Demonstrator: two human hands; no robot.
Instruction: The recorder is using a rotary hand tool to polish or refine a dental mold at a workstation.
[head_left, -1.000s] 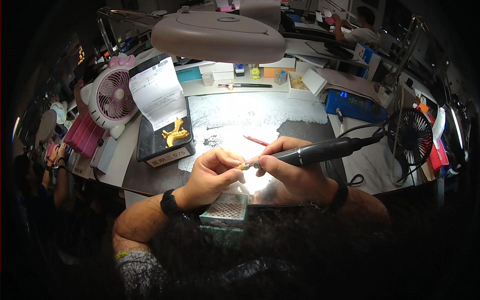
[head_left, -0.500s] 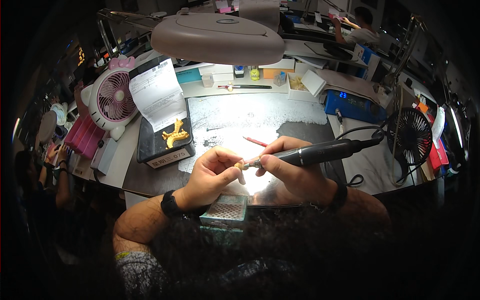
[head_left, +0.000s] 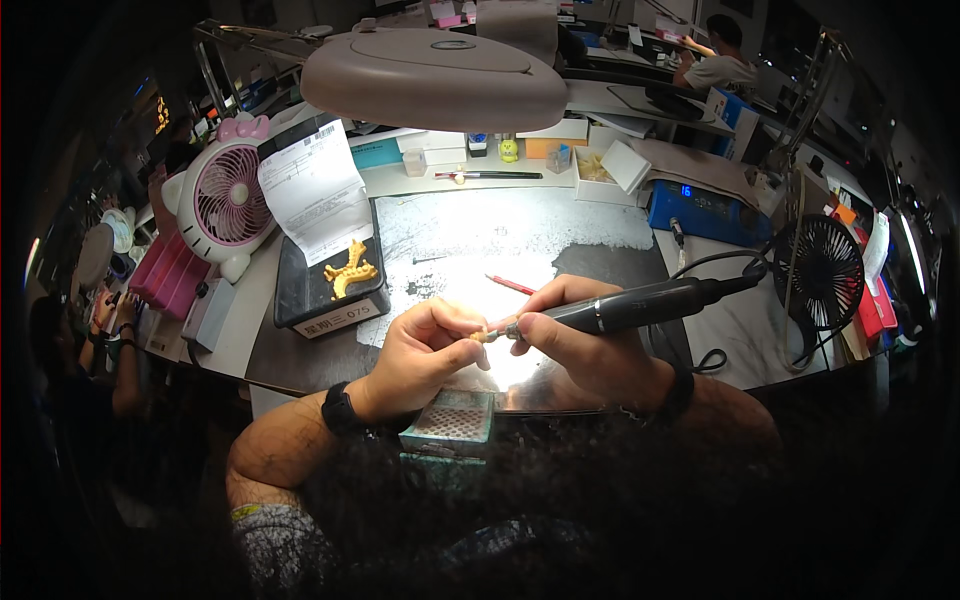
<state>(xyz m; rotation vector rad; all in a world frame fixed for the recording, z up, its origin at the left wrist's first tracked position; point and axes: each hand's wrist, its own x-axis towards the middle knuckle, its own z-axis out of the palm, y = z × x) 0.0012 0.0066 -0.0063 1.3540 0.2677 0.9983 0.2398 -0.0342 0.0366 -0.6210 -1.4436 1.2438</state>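
Left hand [head_left: 425, 345] pinches small piece [head_left: 480, 337] over near edge of desk [head_left: 740, 345], apparently to steady it; right hand [head_left: 590, 348] grips handpiece [head_left: 640, 305] pen-fashion, tip at piece, likely for control. Lamp [head_left: 435, 80] above, presumably lighting both.

left hand [head_left: 425, 345]: fingers [head_left: 460, 352] pinched | right hand [head_left: 595, 340]: fingers [head_left: 543, 328] curled pen-style

A broad lamp [head_left: 435, 82] hangs over the white desk [head_left: 740, 345], lighting its middle brightly. Farther out it is dim, with a white light strip [head_left: 914, 252] at right.
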